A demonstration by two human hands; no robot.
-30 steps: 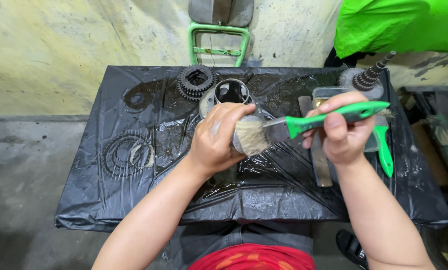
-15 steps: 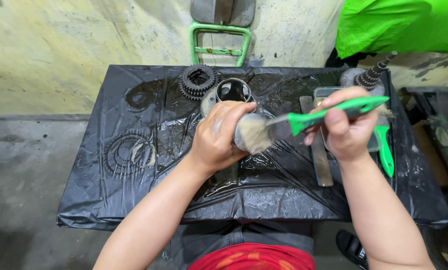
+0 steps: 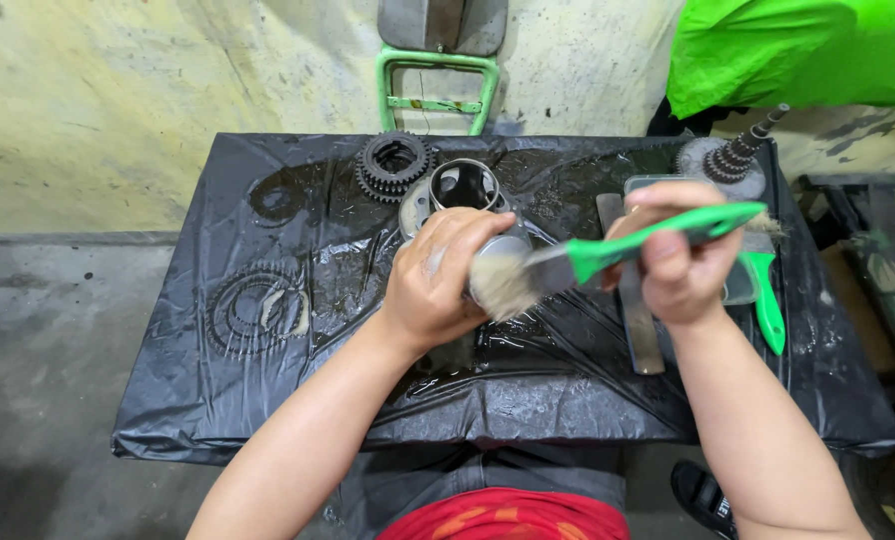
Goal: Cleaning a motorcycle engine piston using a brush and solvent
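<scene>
Left hand [image 3: 438, 280] curled around round metal part [image 3: 498, 262]; right hand [image 3: 673, 262] fisted on green-handled brush [image 3: 608, 255], bristles touching part.

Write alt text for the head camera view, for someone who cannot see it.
The left hand grips a round metal part while the right hand sweeps a green-handled brush over it, above a table covered in wet black plastic sheet. Gears and a metal ring lie behind.

Open black plastic sheet [image 3: 218, 420] along near edge and left side, broken only by flat toothed ring [image 3: 253, 312]. Far edge crowded: stacked dark gear [image 3: 395, 163], hollow metal cylinder [image 3: 465, 185]. Right side blocked by flat metal bar [image 3: 636, 320], spare green-handled tool [image 3: 766, 300], ribbed shaft [image 3: 738, 155].
</scene>
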